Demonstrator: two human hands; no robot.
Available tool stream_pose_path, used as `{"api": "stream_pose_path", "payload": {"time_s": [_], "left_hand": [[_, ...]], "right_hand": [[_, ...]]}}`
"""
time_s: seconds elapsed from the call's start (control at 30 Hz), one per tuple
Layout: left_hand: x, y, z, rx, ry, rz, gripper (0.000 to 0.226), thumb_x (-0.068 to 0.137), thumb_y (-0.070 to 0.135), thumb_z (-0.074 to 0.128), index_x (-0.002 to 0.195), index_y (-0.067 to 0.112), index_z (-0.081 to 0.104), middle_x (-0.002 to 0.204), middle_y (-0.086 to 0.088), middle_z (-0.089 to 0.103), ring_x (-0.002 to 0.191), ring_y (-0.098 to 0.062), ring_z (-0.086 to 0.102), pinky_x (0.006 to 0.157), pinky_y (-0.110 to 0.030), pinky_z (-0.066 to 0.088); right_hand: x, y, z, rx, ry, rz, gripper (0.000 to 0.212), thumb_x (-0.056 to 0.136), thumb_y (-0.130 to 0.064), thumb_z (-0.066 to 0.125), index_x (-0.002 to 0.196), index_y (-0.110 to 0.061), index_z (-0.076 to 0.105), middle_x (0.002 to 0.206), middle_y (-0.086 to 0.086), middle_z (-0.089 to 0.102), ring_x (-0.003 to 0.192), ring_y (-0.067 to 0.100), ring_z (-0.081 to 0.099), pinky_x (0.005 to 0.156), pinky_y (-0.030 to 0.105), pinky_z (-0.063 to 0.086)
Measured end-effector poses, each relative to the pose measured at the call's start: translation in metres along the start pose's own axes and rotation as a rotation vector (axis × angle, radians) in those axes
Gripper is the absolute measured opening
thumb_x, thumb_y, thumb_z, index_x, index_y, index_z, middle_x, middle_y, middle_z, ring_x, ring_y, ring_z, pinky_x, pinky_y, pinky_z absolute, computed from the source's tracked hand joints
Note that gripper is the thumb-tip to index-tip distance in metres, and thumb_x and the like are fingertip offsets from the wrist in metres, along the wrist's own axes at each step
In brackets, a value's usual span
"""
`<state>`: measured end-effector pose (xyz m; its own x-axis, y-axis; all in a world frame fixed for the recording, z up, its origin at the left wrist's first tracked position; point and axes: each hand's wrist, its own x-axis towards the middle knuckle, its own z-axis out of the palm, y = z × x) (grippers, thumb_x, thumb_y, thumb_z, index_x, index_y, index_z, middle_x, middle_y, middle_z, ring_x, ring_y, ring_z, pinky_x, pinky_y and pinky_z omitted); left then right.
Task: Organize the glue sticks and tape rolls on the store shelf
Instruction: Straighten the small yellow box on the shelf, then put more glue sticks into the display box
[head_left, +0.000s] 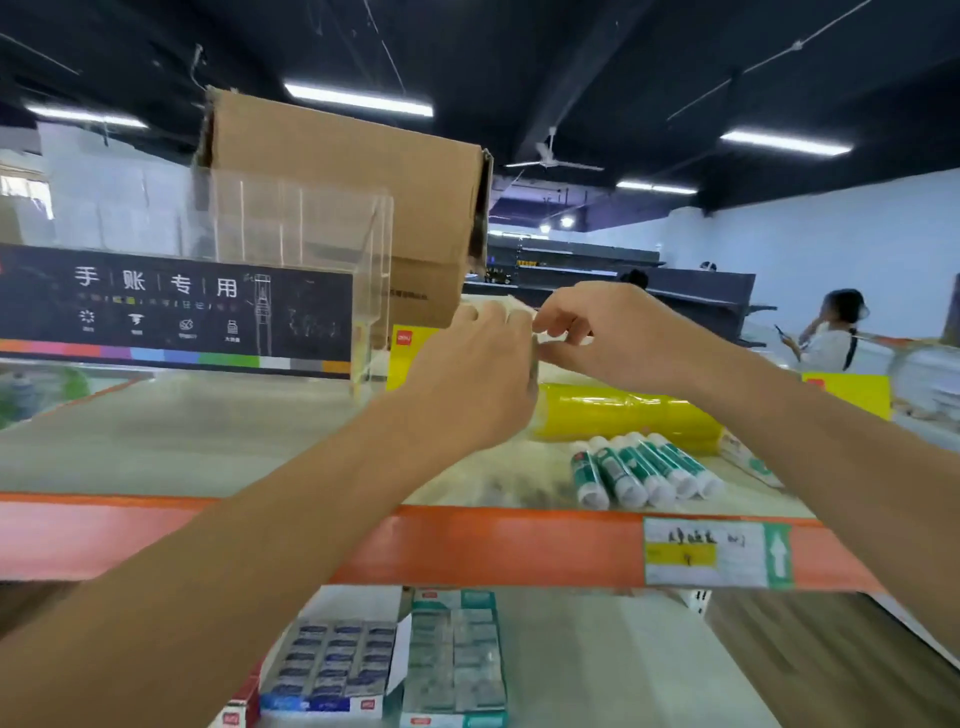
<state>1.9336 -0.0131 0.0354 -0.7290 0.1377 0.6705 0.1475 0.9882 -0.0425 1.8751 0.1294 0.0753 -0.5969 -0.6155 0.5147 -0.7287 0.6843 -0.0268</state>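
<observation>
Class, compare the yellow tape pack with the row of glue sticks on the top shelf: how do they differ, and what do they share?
The yellow tape pack is one wide, glossy cylinder; the glue sticks are several slim green-and-white tubes. The tape pack lies across the shelf; the glue sticks point roughly front to back, side by side. Both lie on their sides.

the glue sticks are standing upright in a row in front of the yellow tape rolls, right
Not upright. The head view shows the glue sticks lying on their sides in a row, in front of the yellow tape rolls on the shelf.
</observation>
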Motion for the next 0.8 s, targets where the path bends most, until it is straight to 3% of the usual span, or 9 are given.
{"api": "stream_pose_path", "payload": {"time_s": [0.1,0.33,0.4,0.6,0.8], "left_hand": [[-0.003,0.024,-0.003,-0.107,0.023,0.073,0.038,0.092,0.029,0.047,0.126,0.012,0.048,0.122,-0.008,0.052,0.117,-0.026,0.046,0.091,-0.038,0.045],[0.015,0.08,-0.009,-0.247,-0.012,0.095,0.031,0.091,0.032,0.051,0.12,0.022,0.055,0.121,0.0,0.059,0.112,-0.02,0.054,0.087,-0.037,0.047],[0.024,0.097,-0.007,-0.251,-0.051,0.099,0.032,0.09,0.033,0.053,0.119,0.022,0.055,0.12,0.001,0.06,0.109,-0.02,0.056,0.087,-0.038,0.049],[0.051,0.145,0.004,-0.369,-0.229,0.015,0.036,0.091,0.036,0.051,0.123,0.02,0.055,0.118,0.001,0.061,0.093,-0.017,0.058,0.072,-0.029,0.045],[0.062,0.18,0.024,-0.515,-0.392,-0.142,0.041,0.09,0.037,0.054,0.124,0.017,0.045,0.103,-0.003,0.064,0.082,-0.015,0.059,0.069,-0.032,0.049]], "right_hand": [[-0.03,0.008,-0.013,-0.061,-0.007,0.026,0.022,0.087,-0.031,0.064,0.105,-0.019,0.067,0.098,-0.004,0.064,0.085,0.012,0.061,0.072,0.022,0.043],[-0.088,0.045,-0.053,-0.115,0.112,0.022,0.01,0.088,-0.021,0.061,0.093,-0.022,0.069,0.085,-0.007,0.063,0.077,0.01,0.059,0.07,0.02,0.044],[-0.101,0.063,-0.063,-0.114,0.136,0.033,0.011,0.088,-0.021,0.06,0.093,-0.023,0.069,0.084,-0.006,0.063,0.078,0.011,0.06,0.074,0.028,0.048],[-0.133,0.131,-0.075,-0.099,0.176,0.161,0.021,0.088,-0.023,0.061,0.108,-0.023,0.066,0.101,-0.002,0.06,0.092,0.013,0.055,0.081,0.027,0.043],[-0.145,0.18,-0.065,0.021,0.085,0.28,0.046,0.082,-0.05,0.06,0.123,-0.028,0.056,0.124,0.001,0.056,0.105,0.014,0.053,0.084,0.027,0.037]]}}
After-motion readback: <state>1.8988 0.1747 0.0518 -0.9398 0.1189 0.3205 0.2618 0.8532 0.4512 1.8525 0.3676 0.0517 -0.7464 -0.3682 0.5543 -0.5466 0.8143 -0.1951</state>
